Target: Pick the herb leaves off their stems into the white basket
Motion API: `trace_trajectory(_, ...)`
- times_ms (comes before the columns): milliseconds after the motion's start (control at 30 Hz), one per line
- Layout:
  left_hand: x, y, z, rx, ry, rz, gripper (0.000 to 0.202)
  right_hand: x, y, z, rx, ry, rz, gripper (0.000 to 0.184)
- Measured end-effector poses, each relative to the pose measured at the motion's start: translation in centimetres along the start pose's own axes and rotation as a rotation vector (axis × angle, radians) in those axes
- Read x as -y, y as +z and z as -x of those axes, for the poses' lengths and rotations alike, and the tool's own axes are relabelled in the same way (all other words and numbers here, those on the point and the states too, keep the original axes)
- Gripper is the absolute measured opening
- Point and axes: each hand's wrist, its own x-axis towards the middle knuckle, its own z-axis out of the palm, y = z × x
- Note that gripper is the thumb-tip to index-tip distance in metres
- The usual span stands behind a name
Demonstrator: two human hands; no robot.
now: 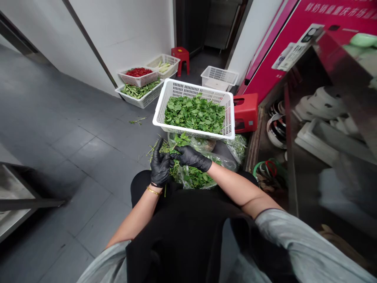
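Note:
Both my hands wear black gloves and meet over my lap. My left hand (160, 167) is closed around a bunch of green stems (166, 148). My right hand (191, 156) pinches a leafy green sprig (181, 140) at the top of that bunch. Just beyond my hands stands a white perforated basket (161, 103) filled with picked green leaves (194, 114). Under my right wrist lies a clear plastic bag of greens (196, 176).
On the grey tiled floor at the back left stand white baskets of red chillies (139, 72), green beans (138, 90) and pale vegetables (163, 66). An empty white basket (219, 76), a red stool (180, 52) and a red box (246, 112) are nearby. Shelving with dishes (321, 114) fills the right.

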Motion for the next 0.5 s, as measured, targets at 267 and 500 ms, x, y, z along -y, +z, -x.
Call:
trace_trajectory(267,0.8,-1.4,-2.7,0.078,-0.256,0.101,0.028,0.0,0.4,-1.2,0.130,-0.288,0.352,0.022)
trace_trajectory(500,1.7,-0.6,-3.1,-0.098,-0.455,0.407,0.025,0.7,4.4,1.4,0.184,-0.162,0.462,0.019)
